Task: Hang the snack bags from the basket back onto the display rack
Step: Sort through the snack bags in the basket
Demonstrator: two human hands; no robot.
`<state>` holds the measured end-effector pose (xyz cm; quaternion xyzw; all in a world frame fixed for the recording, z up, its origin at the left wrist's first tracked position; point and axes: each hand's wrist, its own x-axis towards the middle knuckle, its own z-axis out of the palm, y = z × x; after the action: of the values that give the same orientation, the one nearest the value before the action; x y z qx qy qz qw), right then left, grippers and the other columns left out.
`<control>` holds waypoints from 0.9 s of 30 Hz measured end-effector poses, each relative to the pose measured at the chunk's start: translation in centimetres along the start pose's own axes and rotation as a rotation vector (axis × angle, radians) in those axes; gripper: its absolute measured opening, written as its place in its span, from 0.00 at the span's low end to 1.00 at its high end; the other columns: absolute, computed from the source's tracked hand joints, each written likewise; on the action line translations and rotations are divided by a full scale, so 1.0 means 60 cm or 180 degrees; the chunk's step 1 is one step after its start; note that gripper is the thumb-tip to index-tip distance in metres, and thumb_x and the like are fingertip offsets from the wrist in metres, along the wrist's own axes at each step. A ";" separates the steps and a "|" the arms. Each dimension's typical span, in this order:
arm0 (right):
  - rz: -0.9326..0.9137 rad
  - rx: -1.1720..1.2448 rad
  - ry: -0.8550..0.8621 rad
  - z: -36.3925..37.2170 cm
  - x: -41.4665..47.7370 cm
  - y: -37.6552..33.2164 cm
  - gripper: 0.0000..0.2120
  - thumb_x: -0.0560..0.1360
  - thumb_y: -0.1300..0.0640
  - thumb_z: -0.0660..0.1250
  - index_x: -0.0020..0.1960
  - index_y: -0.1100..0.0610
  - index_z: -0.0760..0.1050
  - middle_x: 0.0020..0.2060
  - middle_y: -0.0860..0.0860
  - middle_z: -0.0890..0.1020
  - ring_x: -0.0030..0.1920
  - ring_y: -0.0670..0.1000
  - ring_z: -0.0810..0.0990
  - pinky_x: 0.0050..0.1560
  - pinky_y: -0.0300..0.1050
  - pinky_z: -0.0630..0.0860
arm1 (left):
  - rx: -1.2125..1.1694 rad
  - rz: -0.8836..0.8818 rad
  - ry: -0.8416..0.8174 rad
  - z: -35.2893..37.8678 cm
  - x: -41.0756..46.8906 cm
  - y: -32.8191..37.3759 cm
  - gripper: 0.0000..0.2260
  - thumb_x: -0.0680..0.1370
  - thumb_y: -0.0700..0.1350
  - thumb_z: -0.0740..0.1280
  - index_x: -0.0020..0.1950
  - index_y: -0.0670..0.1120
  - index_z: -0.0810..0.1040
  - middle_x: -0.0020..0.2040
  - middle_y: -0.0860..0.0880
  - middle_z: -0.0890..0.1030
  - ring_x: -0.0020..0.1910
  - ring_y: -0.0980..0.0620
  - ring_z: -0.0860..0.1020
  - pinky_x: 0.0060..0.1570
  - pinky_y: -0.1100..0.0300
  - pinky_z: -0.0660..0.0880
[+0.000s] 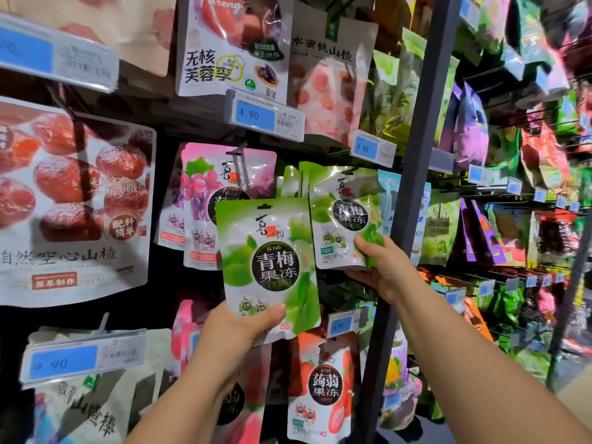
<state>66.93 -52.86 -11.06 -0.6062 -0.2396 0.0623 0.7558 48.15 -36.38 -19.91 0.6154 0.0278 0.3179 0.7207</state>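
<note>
Green snack bag (269,267): a flat pouch printed with green plums round a black disc of white characters, with a dark hang slot at its 12 o'clock edge. I hold it upright at centre view, in front of the display rack (413,155). My left hand (237,331) grips its 6 o'clock edge, thumb across the front, fingers hidden behind.

A second green bag (344,216) of the same print sits just beside the first at 2 o'clock, slightly tilted. My right hand (381,267) pinches its 5 o'clock corner, thumb in front. I cannot tell whether its top is on a peg. More green bags behind it are mostly covered.

A pink grape bag (211,193) hangs at 10 o'clock, its lower right covered by the held bag. A red bag (320,386) hangs at 5 o'clock. The price tag (266,115) at 12 o'clock reads 4.90, but its small print is blurred. Bags at 3 o'clock, past the rack's upright, are smeared.
</note>
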 end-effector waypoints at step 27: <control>-0.1206 -0.0953 -0.0385 -0.001 -0.115 0.035 0.31 0.69 0.34 0.68 0.70 0.44 0.70 0.63 0.42 0.79 0.65 0.45 0.76 0.68 0.55 0.72 | -0.0155 0.0107 -0.0688 0.110 0.024 0.030 0.17 0.74 0.35 0.72 0.62 0.46 0.79 0.54 0.47 0.85 0.52 0.49 0.84 0.46 0.60 0.80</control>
<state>61.34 -55.04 -15.04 -0.6508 -0.4004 -0.0805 0.6400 51.39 -41.35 -16.20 0.6287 -0.0682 0.2623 0.7289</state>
